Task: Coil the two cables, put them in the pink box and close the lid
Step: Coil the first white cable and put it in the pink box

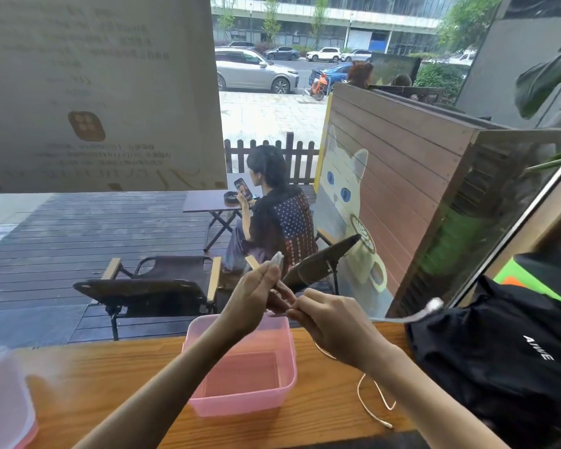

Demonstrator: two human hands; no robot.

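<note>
Head view: left hand (256, 296) and right hand (334, 322) pinch thin white cable (374, 396) above open pink box (240, 367); tail trails right on table. Light, floppy, likely springy; grip loops together.

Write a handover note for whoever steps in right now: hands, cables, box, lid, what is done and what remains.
Left hand: raised above the box, fingers pinched on one end of the thin white cable.
Right hand: closed on the same cable, which trails down onto the wooden counter to the right of the box.
Translucent pink plastic box: open on the counter, apparently empty.
Pink-rimmed translucent lid: off, at the far left.
Second cable: cannot pick it out for certain.
Done: nothing boxed yet.
Left: coil both cables, box them, close the lid.
</note>
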